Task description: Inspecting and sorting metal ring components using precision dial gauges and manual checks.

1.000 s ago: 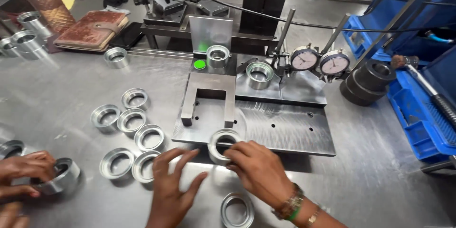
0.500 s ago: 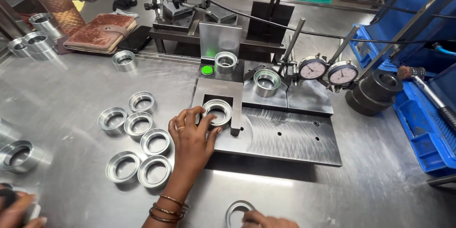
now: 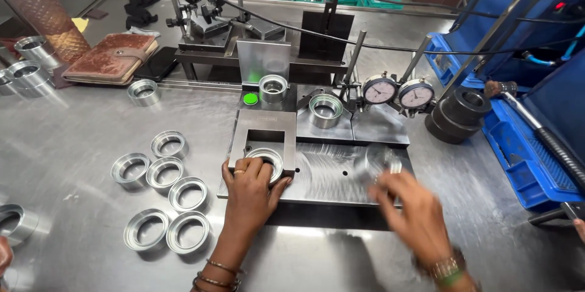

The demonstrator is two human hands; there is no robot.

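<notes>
My left hand [image 3: 250, 189] rests on the steel fixture plate [image 3: 341, 173], its fingers gripping a metal ring [image 3: 268, 159] that sits in the slot of the grey U-shaped gauge block [image 3: 263, 129]. My right hand [image 3: 414, 216] is blurred with motion over the plate's right part, and its fingertips hold a second metal ring [image 3: 376, 161], also blurred. Two more rings stand on the fixture, one [image 3: 272, 88] behind the block and one [image 3: 325, 110] beside the two dial gauges [image 3: 397, 91].
Several loose rings [image 3: 163, 197] lie on the steel table to the left. A brown wallet [image 3: 109, 57] and stacked rings [image 3: 27, 63] are far left, black weights [image 3: 458, 115] and blue crates [image 3: 524, 158] to the right. Another person's hand [image 3: 3, 254] shows at the lower left edge.
My right hand has lifted a ring from the table's front edge and swung up to the right side of the plate. My left hand stays on the ring in the gauge block.
</notes>
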